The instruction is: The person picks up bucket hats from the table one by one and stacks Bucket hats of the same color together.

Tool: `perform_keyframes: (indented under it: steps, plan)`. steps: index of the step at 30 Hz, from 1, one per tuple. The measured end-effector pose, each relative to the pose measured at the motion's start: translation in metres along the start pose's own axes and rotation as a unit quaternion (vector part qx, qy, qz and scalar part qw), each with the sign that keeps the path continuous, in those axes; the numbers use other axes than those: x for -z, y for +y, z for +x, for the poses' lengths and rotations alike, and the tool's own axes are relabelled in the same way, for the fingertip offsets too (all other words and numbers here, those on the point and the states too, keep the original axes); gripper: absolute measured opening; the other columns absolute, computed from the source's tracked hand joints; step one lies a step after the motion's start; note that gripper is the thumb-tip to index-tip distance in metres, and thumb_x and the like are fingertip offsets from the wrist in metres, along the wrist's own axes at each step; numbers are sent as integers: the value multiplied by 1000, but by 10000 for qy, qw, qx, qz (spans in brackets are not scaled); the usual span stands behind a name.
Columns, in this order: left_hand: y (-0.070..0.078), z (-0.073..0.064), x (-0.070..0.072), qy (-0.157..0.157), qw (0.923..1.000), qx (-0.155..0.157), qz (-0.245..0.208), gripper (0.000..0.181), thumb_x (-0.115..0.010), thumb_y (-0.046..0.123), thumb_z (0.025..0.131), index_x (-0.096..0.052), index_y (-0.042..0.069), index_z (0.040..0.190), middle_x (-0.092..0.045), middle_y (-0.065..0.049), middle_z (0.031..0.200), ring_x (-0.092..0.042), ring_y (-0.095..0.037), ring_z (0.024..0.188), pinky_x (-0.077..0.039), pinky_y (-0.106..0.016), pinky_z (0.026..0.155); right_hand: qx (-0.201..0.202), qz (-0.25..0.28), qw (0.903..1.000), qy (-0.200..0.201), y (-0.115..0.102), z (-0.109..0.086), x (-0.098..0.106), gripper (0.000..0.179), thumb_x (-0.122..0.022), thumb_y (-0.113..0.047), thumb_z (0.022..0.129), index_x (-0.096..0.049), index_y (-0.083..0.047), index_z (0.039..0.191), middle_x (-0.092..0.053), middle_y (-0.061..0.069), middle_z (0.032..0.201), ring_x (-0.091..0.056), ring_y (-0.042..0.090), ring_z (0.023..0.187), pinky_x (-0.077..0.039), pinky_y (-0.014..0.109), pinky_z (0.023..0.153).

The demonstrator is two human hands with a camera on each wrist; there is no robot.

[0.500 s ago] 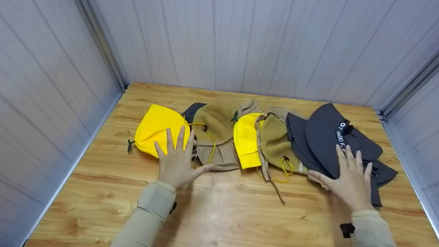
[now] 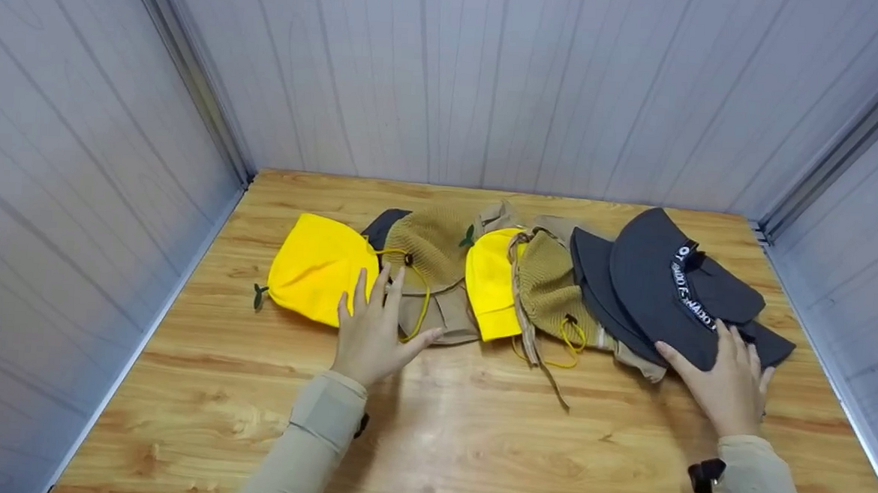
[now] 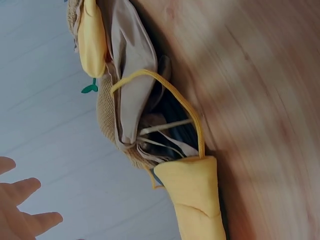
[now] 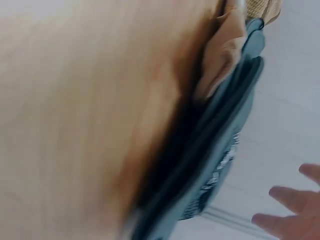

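Observation:
A row of soft hats lies across the wooden table in the head view. My left hand [image 2: 374, 341], fingers spread, hovers by the front of a yellow hat [image 2: 314, 266] with a green sprout on top. Beside that hat lies a tan knit hat [image 2: 439, 235] with a yellow cord. At the right end, my right hand [image 2: 728, 393] is over the front edge of overlapping dark grey brimmed hats [image 2: 651, 288], one with a lettered band. Its fingers are slightly bent. Both wrist views show the fingers apart from the hats, holding nothing.
Mid-row are a second yellow hat [image 2: 493, 279] and another tan knit hat [image 2: 550, 275], with a brown tie [image 2: 552, 384] trailing forward. Beige cloth [image 2: 640, 358] pokes out beneath the grey hats. Pale panel walls [image 2: 463, 75] enclose the table's back and sides.
My left hand has shifted right, off the middle of the yellow hat. My right hand has drawn right and toward me, its fingers more bent. The hats lie as before.

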State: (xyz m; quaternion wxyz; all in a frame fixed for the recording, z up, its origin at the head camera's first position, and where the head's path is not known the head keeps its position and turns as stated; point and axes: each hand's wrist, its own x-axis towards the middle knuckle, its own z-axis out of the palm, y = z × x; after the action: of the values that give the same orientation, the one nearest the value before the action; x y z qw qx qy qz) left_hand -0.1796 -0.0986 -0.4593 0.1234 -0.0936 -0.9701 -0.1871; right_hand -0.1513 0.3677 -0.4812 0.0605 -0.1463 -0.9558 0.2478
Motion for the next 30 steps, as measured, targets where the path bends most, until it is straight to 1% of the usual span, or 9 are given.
perform_keyframes:
  steps: [3, 8, 14, 18, 19, 21, 25, 26, 30]
  plan:
    - [5, -2, -3, 53, 9998, -49, -180, 102, -55, 77, 83, -24, 15, 158, -26, -10, 163, -21, -44, 149, -25, -69, 112, -638, 150, 9978, -97, 12, 1, 1, 112, -57, -74, 83, -12, -4, 158, -5, 32, 161, -3, 60, 144, 6, 77, 110]
    - [10, -4, -7, 100, 9980, -143, -616, 98, -58, 71, 85, -27, 11, 157, -31, -11, 161, -25, -44, 147, -28, -65, 112, -1669, 406, 9849, -212, 28, 5, 4, 117, -53, -79, 82, -5, -5, 159, 7, 31, 161, 6, 59, 145, 11, 77, 108]
    - [13, -6, -9, 60, 9961, -206, -851, 97, -60, 68, 86, -30, 8, 155, -34, -14, 158, -26, -45, 147, -28, -64, 112, -2265, 698, 9712, -256, 38, 9, 7, 119, -50, -79, 83, 0, -1, 157, 6, 36, 159, 5, 61, 143, 4, 74, 113]
    - [15, -7, -11, 108, 9951, -191, -964, 94, -62, 65, 86, -31, 8, 155, -37, -15, 156, -27, -45, 146, -30, -64, 111, -2561, 1431, 9560, -39, 42, 8, 5, 117, -53, -75, 84, 0, 0, 157, 4, 35, 159, 0, 56, 145, -9, 66, 118]
    - [15, -8, -12, 129, 9946, -179, -1011, 94, -62, 64, 86, -31, 8, 155, -37, -15, 156, -28, -44, 146, -31, -64, 110, -2707, 1742, 9467, 83, 43, 8, 3, 117, -55, -74, 84, 0, -2, 158, 4, 33, 160, -1, 54, 147, -12, 63, 119]
    - [17, -8, -14, 152, 9932, -142, -1143, 93, -64, 62, 86, -31, 8, 155, -37, -15, 156, -28, -43, 146, -31, -64, 111, -3035, 2531, 9176, 418, 45, 5, 0, 117, -63, -70, 81, -1, -7, 159, 3, 26, 163, -3, 45, 150, -13, 54, 123]
    - [20, -11, -20, 91, 9917, -112, -1275, 90, -63, 62, 88, -32, 9, 155, -38, -14, 156, -32, -43, 144, -30, -64, 112, -3652, 3757, 8443, 1127, 52, -1, -6, 117, -75, -59, 77, -2, -18, 159, -1, 10, 165, -10, 26, 152, -15, 34, 124]
    - [20, -12, -22, 54, 9917, -92, -1281, 90, -62, 62, 88, -32, 10, 155, -38, -14, 156, -32, -43, 144, -29, -64, 113, -3783, 3926, 8296, 1203, 54, -2, -6, 118, -76, -58, 76, -2, -20, 159, -1, 8, 166, -10, 22, 152, -16, 30, 123]
    - [22, -14, -26, -26, 9913, 14, -1316, 89, -61, 64, 88, -33, 12, 155, -38, -12, 156, -33, -43, 143, -26, -66, 114, -4150, 4298, 7955, 1010, 60, -5, -7, 120, -77, -59, 74, 1, -24, 159, 4, 4, 166, -6, 17, 152, -20, 28, 122]
